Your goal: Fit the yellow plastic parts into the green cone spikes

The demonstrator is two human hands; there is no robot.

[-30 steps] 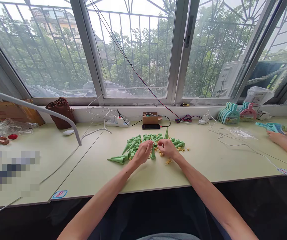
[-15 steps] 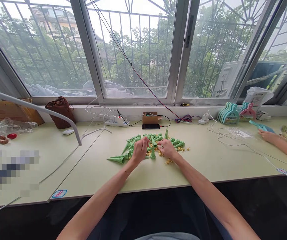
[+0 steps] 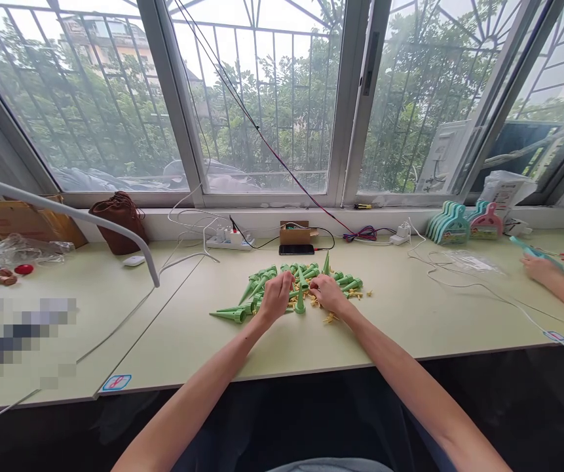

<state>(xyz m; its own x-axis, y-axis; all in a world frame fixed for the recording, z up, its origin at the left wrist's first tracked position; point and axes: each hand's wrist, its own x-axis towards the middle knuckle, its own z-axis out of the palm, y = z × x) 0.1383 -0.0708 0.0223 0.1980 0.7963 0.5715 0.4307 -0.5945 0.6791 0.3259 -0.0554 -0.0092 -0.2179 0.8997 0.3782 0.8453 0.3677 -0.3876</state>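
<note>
A heap of green plastic cone spikes (image 3: 262, 283) lies in the middle of the pale green table (image 3: 409, 314), mixed with several small yellow parts (image 3: 331, 317). My left hand (image 3: 276, 298) is curled over the heap's middle, its fingers closed on a green cone (image 3: 292, 293). My right hand (image 3: 327, 292) rests just to its right with fingers pinched together; what they hold is too small to name. One cone (image 3: 300, 301) stands upright between the two hands.
A black phone (image 3: 297, 249), a small cardboard box (image 3: 295, 233) and a power strip (image 3: 227, 239) with cables sit behind the heap. A brown pouch (image 3: 120, 221) stands at the back left. Another person's hands (image 3: 540, 267) work at the far right near teal and pink items (image 3: 453, 224).
My hands have shifted slightly and drawn together over the heap. The other person's hands at the right moved, and the teal item they hold changed position.
</note>
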